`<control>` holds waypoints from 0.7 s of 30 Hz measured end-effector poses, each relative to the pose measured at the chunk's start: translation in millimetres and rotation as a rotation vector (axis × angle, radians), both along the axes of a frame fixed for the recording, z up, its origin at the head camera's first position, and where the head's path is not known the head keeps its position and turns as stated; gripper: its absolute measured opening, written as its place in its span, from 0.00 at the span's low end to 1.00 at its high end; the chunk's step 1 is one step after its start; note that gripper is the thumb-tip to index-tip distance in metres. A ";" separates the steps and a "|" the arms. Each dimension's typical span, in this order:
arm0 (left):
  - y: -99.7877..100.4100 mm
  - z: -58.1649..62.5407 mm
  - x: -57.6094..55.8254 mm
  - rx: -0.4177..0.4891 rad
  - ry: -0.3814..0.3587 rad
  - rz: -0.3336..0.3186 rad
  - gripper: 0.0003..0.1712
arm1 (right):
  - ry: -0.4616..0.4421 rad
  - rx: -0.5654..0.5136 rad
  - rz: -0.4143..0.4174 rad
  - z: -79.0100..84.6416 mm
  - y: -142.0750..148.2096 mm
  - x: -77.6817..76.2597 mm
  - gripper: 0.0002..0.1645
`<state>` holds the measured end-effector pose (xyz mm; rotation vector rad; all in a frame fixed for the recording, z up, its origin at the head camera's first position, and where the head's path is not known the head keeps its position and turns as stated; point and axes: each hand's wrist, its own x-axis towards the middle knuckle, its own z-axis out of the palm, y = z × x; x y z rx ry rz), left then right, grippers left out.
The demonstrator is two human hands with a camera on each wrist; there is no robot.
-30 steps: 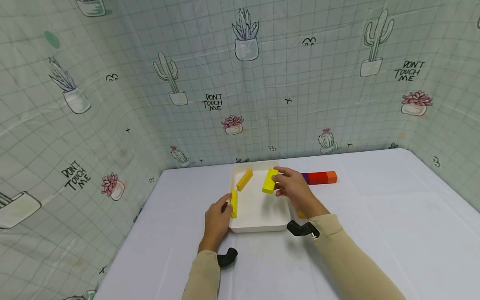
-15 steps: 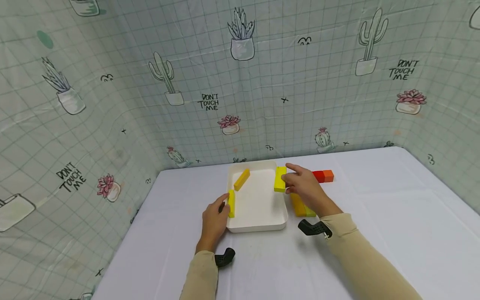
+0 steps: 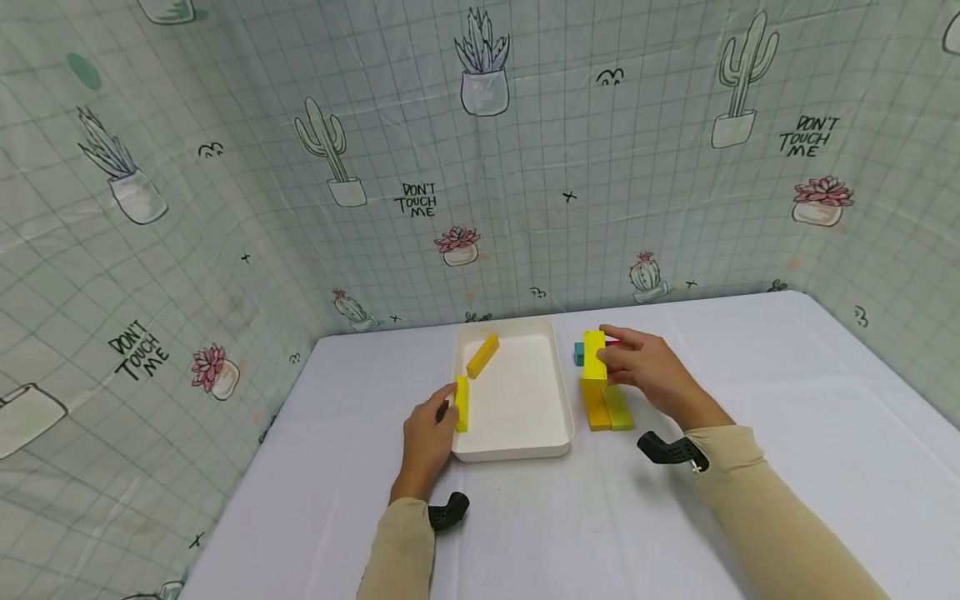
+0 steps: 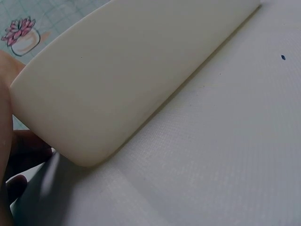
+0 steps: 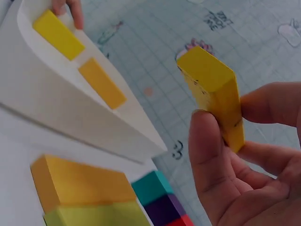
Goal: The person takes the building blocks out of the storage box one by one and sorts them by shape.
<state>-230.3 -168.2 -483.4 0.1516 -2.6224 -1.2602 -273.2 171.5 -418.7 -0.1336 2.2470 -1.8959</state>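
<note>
My right hand [image 3: 660,375] pinches a yellow block [image 3: 594,354] between thumb and fingers. It holds the block in the air right of the white tray [image 3: 517,454], over an orange-yellow block [image 3: 597,410] and a yellow-green block [image 3: 620,408] that lie side by side. At the tray's left wall, my left hand [image 3: 429,437] grips the rim; in the left wrist view the tray's outer wall [image 4: 117,80] fills much of the picture. Inside the tray lie a bright yellow block [image 3: 462,404] near the left fingertips and an orange-yellow block [image 3: 483,356] farther back.
Behind the paired blocks is a row with a teal block [image 5: 153,188], a purple block [image 5: 164,209] and a red block [image 5: 183,220], partly hidden by my right hand in the head view. A patterned cloth [image 3: 495,192] hangs around the white-covered table [image 3: 525,533].
My right hand has carried the yellow block from over the tray to the right, beyond its right edge. The left hand stays at the tray's left wall.
</note>
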 end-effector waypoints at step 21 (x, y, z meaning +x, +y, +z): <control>-0.4 -0.6 -0.5 0.011 0.002 -0.002 0.24 | -0.053 0.295 0.089 -23.3 54.5 0.6 0.40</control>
